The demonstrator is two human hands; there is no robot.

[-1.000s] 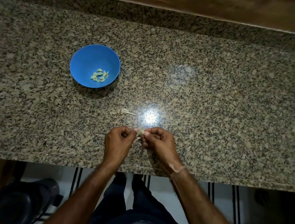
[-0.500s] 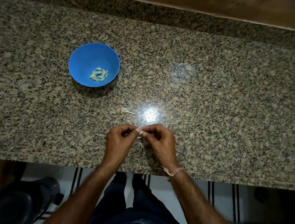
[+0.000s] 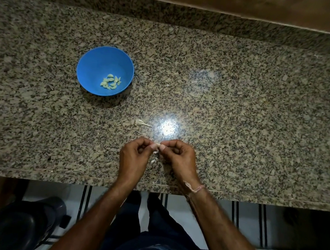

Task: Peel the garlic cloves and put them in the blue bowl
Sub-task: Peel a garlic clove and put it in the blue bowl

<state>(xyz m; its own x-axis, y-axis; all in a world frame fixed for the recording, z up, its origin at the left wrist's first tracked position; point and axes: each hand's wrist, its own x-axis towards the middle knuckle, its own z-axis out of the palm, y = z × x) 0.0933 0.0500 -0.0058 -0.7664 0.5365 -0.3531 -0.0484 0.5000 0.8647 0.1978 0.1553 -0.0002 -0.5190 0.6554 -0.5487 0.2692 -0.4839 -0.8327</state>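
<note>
A blue bowl (image 3: 90,63) stands on the granite counter, left of centre, with several peeled pale garlic cloves (image 3: 111,81) at its bottom. Near the counter's front edge my left hand (image 3: 135,158) and my right hand (image 3: 179,160) meet, fingers curled. Both pinch one small garlic clove (image 3: 157,145) between thumbs and fingertips; most of it is hidden. Bits of papery skin (image 3: 155,160) lie on the counter just below the hands.
A dry garlic stem with a root end (image 3: 141,123) lies on the counter just beyond the hands, beside a bright light reflection. The granite counter (image 3: 249,115) runs wide to the right. A dark stool (image 3: 20,226) stands on the floor at lower left.
Both hands have stayed together at the front edge, shifting only slightly while working the clove. The bowl and the stem have not moved.
</note>
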